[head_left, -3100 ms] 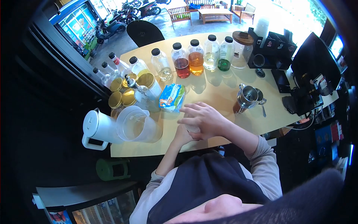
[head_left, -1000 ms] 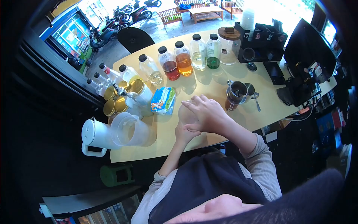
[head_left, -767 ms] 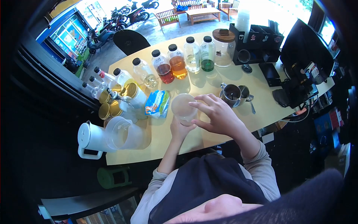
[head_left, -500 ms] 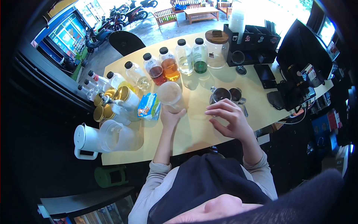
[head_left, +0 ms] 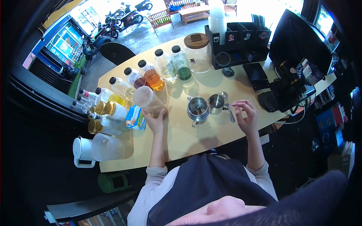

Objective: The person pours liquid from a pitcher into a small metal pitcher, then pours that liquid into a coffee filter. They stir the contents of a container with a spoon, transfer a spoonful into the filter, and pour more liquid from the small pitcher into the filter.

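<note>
My left hand is wrapped round the lower part of a tall clear container with a pale round top. Beside that hand lies a blue-and-white packet. To the right, my right hand is raised over the table, fingers slightly bent and apart, with nothing in them. Nearest to it are a long-handled spoon and a small metal cup. A larger steel pitcher stands left of the cup, between my two hands.
Several black-capped bottles of coloured liquid, one of them orange, line the far edge. Gold-lidded jars, a white jug and a clear tub stand left. A wooden-lidded jar, black organizer and monitor stand behind.
My right hand has moved right, away from above the metal pitcher, which now shows fully. My left hand still holds the container. The whole view has shifted.
</note>
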`<move>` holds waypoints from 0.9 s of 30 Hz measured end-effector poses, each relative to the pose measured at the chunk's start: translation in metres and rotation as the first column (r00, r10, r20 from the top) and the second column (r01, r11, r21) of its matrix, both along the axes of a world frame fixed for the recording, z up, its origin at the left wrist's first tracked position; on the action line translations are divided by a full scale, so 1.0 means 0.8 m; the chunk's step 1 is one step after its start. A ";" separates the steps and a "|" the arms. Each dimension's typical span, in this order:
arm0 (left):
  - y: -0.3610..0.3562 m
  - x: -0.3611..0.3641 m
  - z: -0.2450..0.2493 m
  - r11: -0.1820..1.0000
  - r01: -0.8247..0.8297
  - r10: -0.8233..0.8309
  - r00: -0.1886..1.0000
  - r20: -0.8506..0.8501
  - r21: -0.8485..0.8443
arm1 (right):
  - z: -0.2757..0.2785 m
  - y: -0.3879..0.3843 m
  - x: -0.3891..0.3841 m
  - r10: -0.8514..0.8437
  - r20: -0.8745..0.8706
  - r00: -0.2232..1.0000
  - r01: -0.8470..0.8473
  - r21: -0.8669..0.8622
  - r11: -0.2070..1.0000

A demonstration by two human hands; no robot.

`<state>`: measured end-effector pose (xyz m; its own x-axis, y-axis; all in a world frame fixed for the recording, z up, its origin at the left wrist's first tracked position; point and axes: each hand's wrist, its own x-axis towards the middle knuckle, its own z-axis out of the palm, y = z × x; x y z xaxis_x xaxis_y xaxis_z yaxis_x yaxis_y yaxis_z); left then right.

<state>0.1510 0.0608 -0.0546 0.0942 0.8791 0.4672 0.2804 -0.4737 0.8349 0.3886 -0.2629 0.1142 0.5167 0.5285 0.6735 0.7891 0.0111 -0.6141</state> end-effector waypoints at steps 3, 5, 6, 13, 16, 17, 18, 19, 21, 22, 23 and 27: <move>-0.060 -0.002 0.011 0.991 -0.078 0.068 0.992 0.104 0.104 | -0.058 -0.004 0.026 -0.080 -0.222 0.972 0.066 -0.073 0.995; -0.094 -0.006 0.013 0.994 -0.071 0.049 0.971 0.234 0.087 | -0.102 -0.002 0.038 -0.103 -0.569 0.816 0.052 -0.105 0.993; -0.106 -0.008 0.010 0.992 0.002 -0.033 0.970 0.239 0.128 | -0.124 0.001 0.040 -0.103 -0.572 0.814 0.049 -0.108 0.993; -0.122 0.032 0.063 0.935 0.353 -0.352 0.922 0.163 0.024 | -0.202 0.042 0.037 0.056 -0.818 0.573 -0.158 -0.043 0.987; -0.120 0.059 0.087 0.910 0.413 -0.391 0.879 0.272 -0.026 | -0.228 0.052 0.040 0.102 -0.832 0.545 -0.188 -0.002 0.982; -0.120 0.068 0.094 0.914 0.406 -0.383 0.881 0.276 -0.026 | -0.237 0.054 0.043 0.127 -0.823 0.554 -0.218 0.004 0.976; -0.120 0.076 0.099 0.897 0.431 -0.395 0.882 0.257 -0.101 | -0.233 0.056 0.041 0.132 -0.821 0.556 -0.228 0.002 0.974; -0.119 0.083 0.102 0.875 0.451 -0.407 0.882 0.240 -0.176 | -0.220 0.060 0.035 0.095 -0.834 0.543 -0.126 0.030 0.992; -0.113 0.094 0.100 0.859 0.463 -0.416 0.880 0.232 -0.218 | -0.194 0.062 0.036 0.063 -0.847 0.528 -0.036 0.051 0.998; -0.112 0.100 0.100 0.833 0.486 -0.438 0.872 0.221 -0.264 | -0.182 0.061 0.041 0.095 -0.830 0.549 -0.019 0.102 0.995; -0.112 0.105 0.100 0.836 0.478 -0.428 0.875 0.225 -0.269 | -0.176 0.061 0.047 0.126 -0.812 0.571 -0.002 0.151 0.988; -0.110 0.120 0.098 0.745 0.609 -0.491 0.777 0.393 -0.272 | -0.149 0.063 0.072 0.138 -0.789 0.599 0.001 0.173 0.985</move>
